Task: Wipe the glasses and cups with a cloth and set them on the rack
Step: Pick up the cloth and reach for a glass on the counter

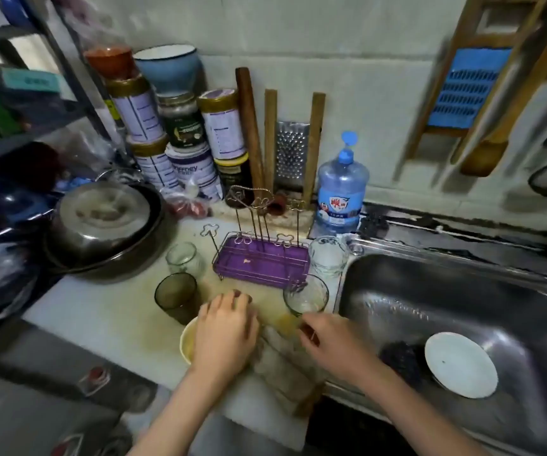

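Observation:
A purple rack (260, 263) with wire pegs stands on the counter, with nothing on its pegs. Around it are a clear jar-like glass (183, 258), a dark smoked glass (176, 297), a clear tumbler (305, 296) and a cut-glass cup (328, 258). A cream cup (186, 340) sits partly under my left hand (224, 334), which lies flat with its fingers stretched toward the rack. A grey-beige cloth (282, 366) lies between my hands. My right hand (331, 343) has curled fingers on the cloth's edge, just below the tumbler.
A steel sink (463, 291) on the right holds a white plate (459, 363) and a dark scourer (400, 360). A water bottle (341, 189), a grater (292, 153) and stacked tins (180, 143) line the wall. A lidded pot (101, 218) sits at left.

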`<action>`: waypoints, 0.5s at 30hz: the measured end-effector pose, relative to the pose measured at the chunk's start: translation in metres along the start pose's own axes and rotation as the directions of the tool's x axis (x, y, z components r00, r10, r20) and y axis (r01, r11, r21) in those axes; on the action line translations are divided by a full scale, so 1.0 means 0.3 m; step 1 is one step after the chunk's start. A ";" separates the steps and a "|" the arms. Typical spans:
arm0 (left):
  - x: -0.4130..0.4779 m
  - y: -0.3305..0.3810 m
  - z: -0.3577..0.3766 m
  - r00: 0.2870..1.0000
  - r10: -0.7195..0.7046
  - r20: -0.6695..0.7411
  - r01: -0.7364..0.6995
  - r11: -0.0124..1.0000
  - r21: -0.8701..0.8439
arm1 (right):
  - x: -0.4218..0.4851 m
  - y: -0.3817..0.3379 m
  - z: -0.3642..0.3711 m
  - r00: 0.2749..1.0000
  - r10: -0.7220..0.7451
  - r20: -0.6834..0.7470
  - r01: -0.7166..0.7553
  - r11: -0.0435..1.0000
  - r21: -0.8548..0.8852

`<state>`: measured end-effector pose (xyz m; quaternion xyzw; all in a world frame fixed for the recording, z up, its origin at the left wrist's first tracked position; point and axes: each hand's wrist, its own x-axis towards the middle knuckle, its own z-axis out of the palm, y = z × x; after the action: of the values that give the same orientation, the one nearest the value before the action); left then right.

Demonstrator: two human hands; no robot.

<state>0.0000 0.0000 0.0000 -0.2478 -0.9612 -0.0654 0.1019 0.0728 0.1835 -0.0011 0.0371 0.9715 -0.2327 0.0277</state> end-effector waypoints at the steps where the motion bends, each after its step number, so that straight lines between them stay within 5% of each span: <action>1: -0.012 0.007 0.016 1.000 0.006 0.000 -0.006 1.000 0.009 | 0.001 0.005 0.030 0.996 0.011 0.093 -0.010 1.000 -0.016; 6: -0.075 0.026 0.082 0.996 0.028 -0.089 -0.024 0.998 0.056 | -0.023 0.005 0.155 0.952 0.021 0.306 0.008 0.996 -0.094; 10: -0.110 0.031 0.099 0.995 0.038 -0.097 -0.027 0.993 0.113 | -0.020 -0.001 0.184 0.965 0.065 0.252 -0.037 0.993 -0.113; 15: -0.131 0.035 0.102 0.996 0.052 -0.077 -0.043 0.992 0.115 | -0.010 -0.007 0.174 0.981 0.026 0.194 -0.042 0.996 0.079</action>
<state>0.0338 -0.0037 -0.0378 -0.2615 -0.9524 -0.0180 0.1557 0.0776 0.1578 -0.0464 0.0321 0.9529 -0.2749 0.1240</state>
